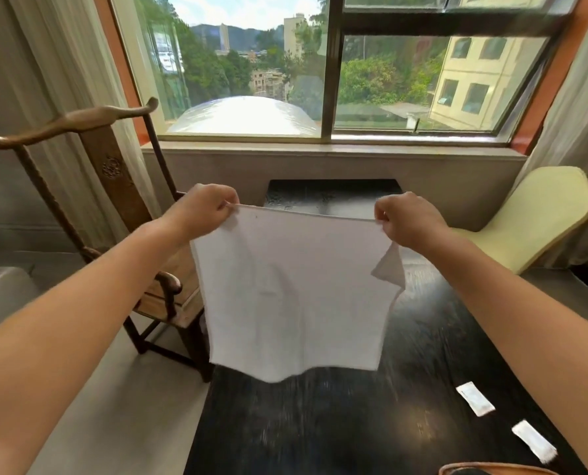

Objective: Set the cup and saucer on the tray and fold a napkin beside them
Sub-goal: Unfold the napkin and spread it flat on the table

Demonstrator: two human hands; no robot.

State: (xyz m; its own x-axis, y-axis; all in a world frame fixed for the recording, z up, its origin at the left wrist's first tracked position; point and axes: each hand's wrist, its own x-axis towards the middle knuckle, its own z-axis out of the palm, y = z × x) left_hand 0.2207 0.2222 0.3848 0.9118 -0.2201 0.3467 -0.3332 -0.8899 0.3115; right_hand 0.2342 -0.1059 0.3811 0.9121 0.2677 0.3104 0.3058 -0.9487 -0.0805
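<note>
A white cloth napkin point(292, 296) hangs unfolded in the air over the dark table point(320, 423). My left hand point(203, 209) pinches its top left corner and my right hand point(409, 219) pinches its top right corner, stretching the upper edge straight. A small flap near the right corner droops folded over. At the bottom right edge of the view I see a brown curved rim point(491, 469), possibly the tray. No cup or saucer shows.
Two small white packets point(474, 398) point(534, 440) lie on the table's right side. A dark wooden armchair point(121, 207) stands to the left, a pale yellow chair point(539, 217) to the right. A window sill and wall lie beyond the table's far end.
</note>
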